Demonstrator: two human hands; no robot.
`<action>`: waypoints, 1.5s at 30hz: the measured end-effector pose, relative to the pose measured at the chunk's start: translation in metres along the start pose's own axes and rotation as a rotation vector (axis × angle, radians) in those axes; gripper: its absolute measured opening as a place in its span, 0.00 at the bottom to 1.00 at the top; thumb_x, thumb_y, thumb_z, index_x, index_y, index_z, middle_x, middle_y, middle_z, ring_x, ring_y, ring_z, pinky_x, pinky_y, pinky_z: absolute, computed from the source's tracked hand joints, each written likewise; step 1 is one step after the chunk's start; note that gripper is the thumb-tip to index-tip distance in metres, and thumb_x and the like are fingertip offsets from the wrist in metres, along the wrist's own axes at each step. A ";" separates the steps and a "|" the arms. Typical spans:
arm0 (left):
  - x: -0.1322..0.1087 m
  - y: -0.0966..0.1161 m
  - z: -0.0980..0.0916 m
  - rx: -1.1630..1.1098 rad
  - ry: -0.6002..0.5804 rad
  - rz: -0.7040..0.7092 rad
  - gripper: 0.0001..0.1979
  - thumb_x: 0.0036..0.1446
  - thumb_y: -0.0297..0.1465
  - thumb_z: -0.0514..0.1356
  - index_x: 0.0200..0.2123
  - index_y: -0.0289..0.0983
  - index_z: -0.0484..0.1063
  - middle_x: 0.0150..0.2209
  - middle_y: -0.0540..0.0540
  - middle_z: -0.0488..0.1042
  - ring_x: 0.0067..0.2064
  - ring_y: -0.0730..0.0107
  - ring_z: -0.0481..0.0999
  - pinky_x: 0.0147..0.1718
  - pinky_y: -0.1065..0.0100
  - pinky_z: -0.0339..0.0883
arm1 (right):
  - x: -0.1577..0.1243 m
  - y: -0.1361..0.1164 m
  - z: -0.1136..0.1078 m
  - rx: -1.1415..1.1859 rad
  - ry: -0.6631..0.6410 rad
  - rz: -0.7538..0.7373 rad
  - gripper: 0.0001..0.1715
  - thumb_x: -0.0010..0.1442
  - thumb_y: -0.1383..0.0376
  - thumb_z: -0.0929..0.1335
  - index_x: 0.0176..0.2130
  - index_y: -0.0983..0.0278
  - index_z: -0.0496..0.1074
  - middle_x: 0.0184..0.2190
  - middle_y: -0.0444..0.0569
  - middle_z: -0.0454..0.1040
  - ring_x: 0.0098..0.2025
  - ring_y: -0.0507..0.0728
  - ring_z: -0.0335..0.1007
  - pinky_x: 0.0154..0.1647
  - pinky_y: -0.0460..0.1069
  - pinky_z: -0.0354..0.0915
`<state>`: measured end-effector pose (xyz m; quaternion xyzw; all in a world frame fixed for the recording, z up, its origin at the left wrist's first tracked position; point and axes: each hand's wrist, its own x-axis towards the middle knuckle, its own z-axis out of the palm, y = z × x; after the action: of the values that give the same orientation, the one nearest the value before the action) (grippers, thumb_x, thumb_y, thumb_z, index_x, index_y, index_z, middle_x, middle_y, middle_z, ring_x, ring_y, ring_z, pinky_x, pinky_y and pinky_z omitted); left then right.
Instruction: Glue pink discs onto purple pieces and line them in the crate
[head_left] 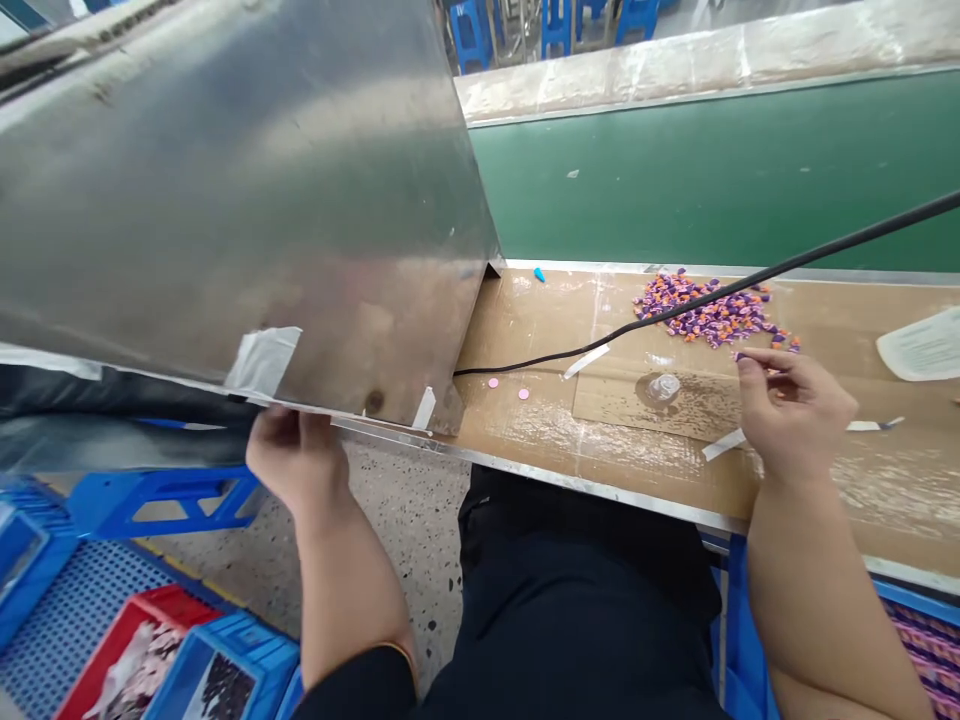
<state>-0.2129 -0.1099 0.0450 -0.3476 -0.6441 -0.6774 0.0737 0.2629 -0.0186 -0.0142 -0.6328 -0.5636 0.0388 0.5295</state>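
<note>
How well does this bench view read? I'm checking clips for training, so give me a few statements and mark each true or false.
The left hand touches the bottom edge of the metal sheet. True.
The right hand is beside a pile of purple and orange candies. True.
The candies lie on a green belt. False: they lie on brown cardboard.
A black cable crosses the cardboard. True.
The right hand wears a glove. False: it is bare.
</note>
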 end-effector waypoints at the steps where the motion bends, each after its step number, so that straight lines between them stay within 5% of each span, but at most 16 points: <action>1: -0.011 -0.005 -0.008 0.003 0.046 0.080 0.20 0.61 0.44 0.73 0.34 0.34 0.71 0.29 0.53 0.72 0.28 0.75 0.73 0.28 0.71 0.71 | 0.000 0.000 0.000 0.007 0.011 -0.004 0.11 0.59 0.55 0.74 0.35 0.60 0.84 0.28 0.54 0.81 0.21 0.55 0.67 0.23 0.52 0.65; 4: -0.074 -0.003 -0.025 -0.015 -0.034 0.265 0.19 0.61 0.42 0.72 0.30 0.36 0.70 0.27 0.53 0.74 0.26 0.73 0.75 0.26 0.70 0.71 | -0.002 -0.003 0.002 0.040 0.014 -0.019 0.10 0.59 0.57 0.74 0.36 0.60 0.84 0.28 0.53 0.81 0.21 0.54 0.67 0.23 0.52 0.65; 8: -0.166 0.036 -0.015 -0.295 -0.705 0.127 0.04 0.68 0.27 0.65 0.38 0.39 0.79 0.31 0.47 0.82 0.32 0.68 0.83 0.32 0.68 0.79 | -0.006 -0.005 0.005 0.046 -0.047 -0.015 0.11 0.62 0.57 0.72 0.38 0.61 0.82 0.31 0.51 0.82 0.22 0.54 0.68 0.25 0.51 0.66; 11: -0.199 0.066 0.021 -0.494 -0.934 -0.332 0.07 0.65 0.36 0.70 0.35 0.39 0.82 0.29 0.46 0.83 0.29 0.67 0.84 0.29 0.69 0.79 | -0.007 -0.001 0.007 0.024 -0.089 -0.014 0.10 0.65 0.58 0.71 0.40 0.60 0.81 0.36 0.50 0.84 0.26 0.54 0.73 0.29 0.51 0.70; 15: -0.205 0.087 0.080 -0.643 -1.009 -1.042 0.22 0.48 0.47 0.80 0.31 0.36 0.81 0.29 0.44 0.83 0.29 0.67 0.84 0.30 0.70 0.79 | -0.008 -0.004 0.005 0.082 -0.067 -0.020 0.09 0.66 0.58 0.71 0.41 0.60 0.81 0.38 0.50 0.84 0.30 0.55 0.76 0.33 0.52 0.74; 19: -0.202 0.098 0.114 -0.719 -0.966 -1.311 0.24 0.38 0.42 0.84 0.32 0.35 0.81 0.30 0.46 0.84 0.32 0.70 0.85 0.34 0.73 0.79 | -0.035 -0.037 -0.005 0.279 -0.059 -0.023 0.07 0.68 0.59 0.72 0.43 0.59 0.81 0.38 0.49 0.84 0.36 0.57 0.82 0.34 0.52 0.77; 26: -0.207 0.103 0.116 -0.764 -0.954 -1.231 0.24 0.38 0.44 0.84 0.32 0.35 0.82 0.32 0.45 0.85 0.34 0.69 0.86 0.38 0.72 0.81 | -0.092 -0.091 -0.012 0.536 -0.200 0.024 0.06 0.70 0.66 0.72 0.44 0.57 0.82 0.38 0.47 0.85 0.37 0.57 0.84 0.36 0.52 0.82; 33: -0.221 0.096 0.114 -0.718 -0.887 -0.990 0.24 0.43 0.48 0.82 0.36 0.37 0.85 0.35 0.43 0.87 0.35 0.66 0.87 0.41 0.66 0.84 | -0.090 -0.099 -0.011 0.459 -0.245 -0.059 0.09 0.71 0.68 0.70 0.46 0.57 0.82 0.42 0.50 0.86 0.41 0.59 0.86 0.39 0.54 0.84; 38: -0.218 0.093 0.111 -0.707 -0.903 -0.971 0.24 0.41 0.47 0.83 0.37 0.39 0.86 0.37 0.43 0.87 0.38 0.64 0.88 0.41 0.68 0.84 | -0.092 -0.101 -0.009 0.291 -0.130 -0.308 0.13 0.69 0.73 0.71 0.47 0.55 0.79 0.42 0.48 0.87 0.41 0.58 0.86 0.41 0.54 0.83; 45: -0.210 0.090 0.115 -0.719 -0.901 -0.995 0.22 0.43 0.48 0.82 0.30 0.38 0.84 0.33 0.44 0.86 0.34 0.67 0.86 0.38 0.68 0.83 | -0.096 -0.101 -0.005 0.298 -0.172 -0.315 0.12 0.70 0.73 0.71 0.47 0.56 0.78 0.41 0.48 0.86 0.42 0.58 0.85 0.41 0.53 0.82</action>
<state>0.0367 -0.0915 -0.0081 -0.2620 -0.4323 -0.5915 -0.6282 0.1639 -0.1145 0.0072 -0.4462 -0.6866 0.0922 0.5666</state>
